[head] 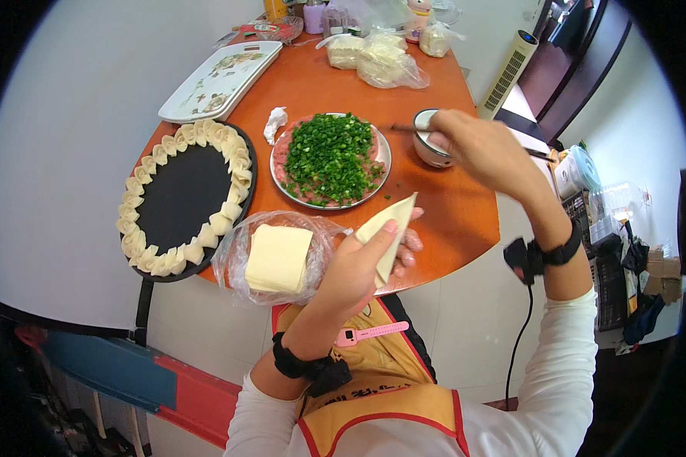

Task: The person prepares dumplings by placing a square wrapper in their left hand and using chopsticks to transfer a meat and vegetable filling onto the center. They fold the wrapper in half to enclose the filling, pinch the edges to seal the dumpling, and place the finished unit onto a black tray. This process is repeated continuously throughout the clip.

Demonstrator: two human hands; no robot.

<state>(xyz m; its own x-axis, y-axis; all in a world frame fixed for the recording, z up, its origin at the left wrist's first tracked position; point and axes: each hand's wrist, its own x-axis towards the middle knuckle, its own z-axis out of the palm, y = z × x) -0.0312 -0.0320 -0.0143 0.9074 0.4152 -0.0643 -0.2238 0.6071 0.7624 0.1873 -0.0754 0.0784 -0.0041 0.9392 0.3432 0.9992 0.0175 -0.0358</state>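
Observation:
My left hand (359, 260) holds a wonton wrapper (390, 231) folded into a triangle, its point towards the far side. In my right hand (480, 149) is a pair of dark chopsticks (540, 154), their slightly blurred tips pointing left. This hand hangs over a white dark-rimmed bowl (433, 155), hiding part of it. Left of the bowl, a plate (384, 149) bears minced meat (282, 153) topped with chopped green onion (328, 154). Beside my left hand, a stack of square wrappers (279, 257) lies on an opened clear plastic bag (231, 260).
A round black tray (186, 194) bears a ring of folded wontons (140, 200) at the left. Behind it lie floral white trays (220, 80). Crumpled tissue (275, 124) sits near the plate. Bagged wrappers (377, 57) stand at the wooden table's (297, 85) far end.

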